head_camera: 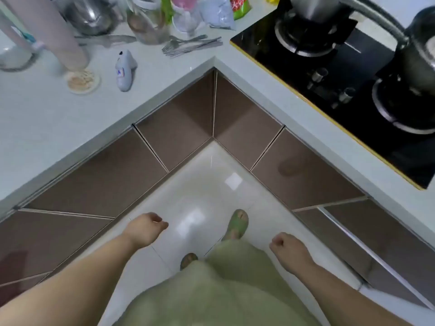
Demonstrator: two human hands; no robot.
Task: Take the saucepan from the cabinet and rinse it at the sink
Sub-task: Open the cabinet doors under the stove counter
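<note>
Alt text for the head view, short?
Empty left hand and right hand hang above the floor, facing closed brown cabinet doors in a kitchen corner. A jar and forks sit on the counter; pots on the stove.

Cluttered corner countertop (47, 118)
Forks (191, 45) lie upper centre beside a glass jar (148, 27); black gas hob (364, 67) upper right.

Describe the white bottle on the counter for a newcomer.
Find the inside corner of the white counter. Just left of it, nearer than the forks, a small white bottle lies on its side. Unlike the upright glass jar behind, it has a black tip and blue mark.
</note>
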